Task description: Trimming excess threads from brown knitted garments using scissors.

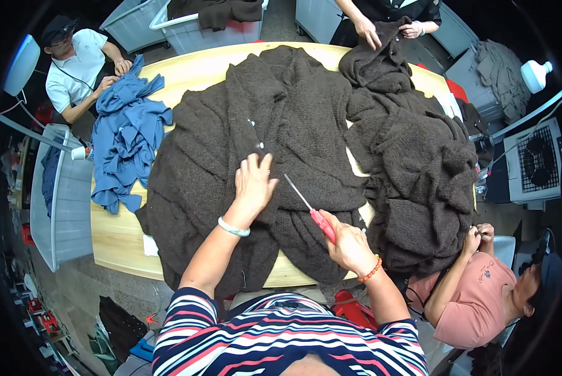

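A large dark brown knitted garment [231, 125] lies spread across the wooden table [115, 238]. My left hand [254, 183] rests flat on the knit near its middle, fingers apart, with a pale bangle on the wrist. My right hand [348, 245] grips the red handle of a thin metal pointed tool [310, 208], whose tip angles up and left toward my left hand. An orange bead bracelet circles that wrist.
A heap of the same brown knitwear [412, 156] fills the table's right side. Blue garments [127, 141] lie at the left, handled by a person in white. Another person's hands hold brown knit at the far edge; a person in pink sits at right. Grey bins [65, 200] stand around.
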`<move>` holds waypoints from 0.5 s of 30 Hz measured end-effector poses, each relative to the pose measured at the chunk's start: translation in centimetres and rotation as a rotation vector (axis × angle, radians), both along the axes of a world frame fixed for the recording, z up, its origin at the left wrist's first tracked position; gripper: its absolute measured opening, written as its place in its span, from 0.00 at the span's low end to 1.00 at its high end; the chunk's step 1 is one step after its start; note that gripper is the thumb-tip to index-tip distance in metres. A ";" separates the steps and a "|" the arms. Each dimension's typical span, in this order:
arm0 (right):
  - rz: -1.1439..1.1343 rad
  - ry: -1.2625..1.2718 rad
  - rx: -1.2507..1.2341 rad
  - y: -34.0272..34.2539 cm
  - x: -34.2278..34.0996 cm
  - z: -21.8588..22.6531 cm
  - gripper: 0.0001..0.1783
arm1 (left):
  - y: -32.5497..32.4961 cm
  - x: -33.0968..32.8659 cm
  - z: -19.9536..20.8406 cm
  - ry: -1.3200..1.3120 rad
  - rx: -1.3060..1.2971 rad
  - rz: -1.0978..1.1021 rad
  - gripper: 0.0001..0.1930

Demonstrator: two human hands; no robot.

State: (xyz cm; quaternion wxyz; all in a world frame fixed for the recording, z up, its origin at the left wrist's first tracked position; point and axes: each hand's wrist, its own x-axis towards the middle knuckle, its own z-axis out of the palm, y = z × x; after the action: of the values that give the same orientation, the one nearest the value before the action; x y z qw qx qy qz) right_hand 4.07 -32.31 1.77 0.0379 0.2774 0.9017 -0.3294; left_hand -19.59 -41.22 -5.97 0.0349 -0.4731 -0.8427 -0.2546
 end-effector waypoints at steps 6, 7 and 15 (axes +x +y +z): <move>0.144 -0.203 -0.058 -1.7 0.0 1.5 0.24 | -4.0 -2.0 -7.3 -0.328 0.233 -0.038 0.10; 0.183 -0.185 -0.078 -2.0 -0.1 0.8 0.22 | -4.2 -2.0 -7.5 -0.332 0.227 -0.043 0.10; 0.260 -0.119 -0.040 -2.0 -2.4 -0.8 0.18 | -4.7 -2.5 -8.3 -0.691 0.364 -0.021 0.08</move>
State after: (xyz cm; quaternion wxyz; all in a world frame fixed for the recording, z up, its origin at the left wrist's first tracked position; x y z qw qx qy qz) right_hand 1.64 -34.36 0.98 0.1390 0.1765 0.9195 -0.3227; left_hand -22.08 -45.94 -14.31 -0.1704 -0.3541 -0.7410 -0.5445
